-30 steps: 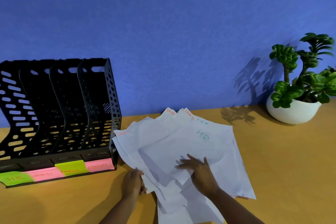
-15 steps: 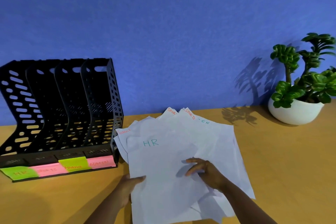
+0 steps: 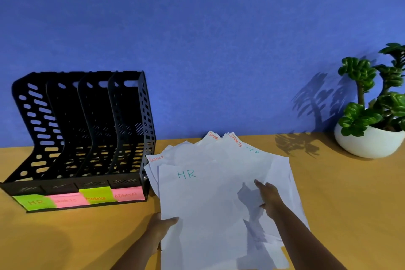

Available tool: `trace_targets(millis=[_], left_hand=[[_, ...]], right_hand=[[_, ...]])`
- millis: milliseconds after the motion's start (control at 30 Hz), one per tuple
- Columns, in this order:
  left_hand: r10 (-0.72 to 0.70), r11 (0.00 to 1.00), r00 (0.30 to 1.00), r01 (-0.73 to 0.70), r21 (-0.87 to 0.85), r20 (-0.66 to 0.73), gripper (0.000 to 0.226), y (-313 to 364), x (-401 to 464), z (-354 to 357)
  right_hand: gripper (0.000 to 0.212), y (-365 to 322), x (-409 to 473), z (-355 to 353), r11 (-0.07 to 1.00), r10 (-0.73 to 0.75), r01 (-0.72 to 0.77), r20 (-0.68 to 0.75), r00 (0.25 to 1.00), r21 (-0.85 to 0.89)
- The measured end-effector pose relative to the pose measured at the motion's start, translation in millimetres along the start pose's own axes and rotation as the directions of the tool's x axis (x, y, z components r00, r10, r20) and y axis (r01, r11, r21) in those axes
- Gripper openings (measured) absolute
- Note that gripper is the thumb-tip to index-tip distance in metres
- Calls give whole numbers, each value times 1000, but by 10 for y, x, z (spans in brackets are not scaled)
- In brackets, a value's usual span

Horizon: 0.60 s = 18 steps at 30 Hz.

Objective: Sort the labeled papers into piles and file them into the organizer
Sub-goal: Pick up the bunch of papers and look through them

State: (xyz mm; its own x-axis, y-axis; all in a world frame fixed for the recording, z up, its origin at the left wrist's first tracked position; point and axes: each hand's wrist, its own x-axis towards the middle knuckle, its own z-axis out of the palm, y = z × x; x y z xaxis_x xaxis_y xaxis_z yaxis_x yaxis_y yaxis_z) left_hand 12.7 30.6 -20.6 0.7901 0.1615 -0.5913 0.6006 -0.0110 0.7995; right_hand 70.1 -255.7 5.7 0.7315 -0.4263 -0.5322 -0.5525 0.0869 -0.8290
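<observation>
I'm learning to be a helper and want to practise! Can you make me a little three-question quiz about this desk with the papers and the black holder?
1. True or false: the organizer already has papers standing in its slots.
2. Which word is written on the top sheet that the left hand pinches at its edge? A) SPORTS B) HR C) ADMIN
3. Fill in: the HR label on the organizer is the colour ____.

Key
1. False; all four slots look empty.
2. B; the right hand rests on the pile beside it.
3. Green.
</observation>
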Motion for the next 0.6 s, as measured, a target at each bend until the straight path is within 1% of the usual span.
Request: trace_targets(millis=[33,100,167,267,400,467,500,600], left_hand=[[1,1000,1000,-1,2,2,44,-6,-4,-8],[-2,1000,1000,2,4,11,46,-20,-4,-30],[-10,1000,1000,10,2,21,46,-30,9,-56],[-31,1000,999,31,2,42,43,-43,37,-79],[-30,1000,998,30,4,50,40,-52,74,-90],[-29,1000,998,28,7,50,39,-56,97,-86],[-30,1000,998,29,7,52,38,-58,108,-83],[-31,1000,998,31,6,63,37,-64,141,-79]], right_hand=[[50,-9,14,10,999,-17,16,-24,1000,-45],[36,-4,52,8,980,-108,91,-87,990,-176],[30,-11,62,5,954,-163,129,-109,981,-271],[32,-38,72,-29,944,-176,137,-105,979,-299],[41,-74,31,-71,950,-208,173,-114,971,-260],[48,-94,40,-89,945,-268,223,-175,947,-240],[47,-112,37,-102,931,-309,249,-211,927,-267],[22,-179,8,-139,862,-435,299,-296,850,-408]])
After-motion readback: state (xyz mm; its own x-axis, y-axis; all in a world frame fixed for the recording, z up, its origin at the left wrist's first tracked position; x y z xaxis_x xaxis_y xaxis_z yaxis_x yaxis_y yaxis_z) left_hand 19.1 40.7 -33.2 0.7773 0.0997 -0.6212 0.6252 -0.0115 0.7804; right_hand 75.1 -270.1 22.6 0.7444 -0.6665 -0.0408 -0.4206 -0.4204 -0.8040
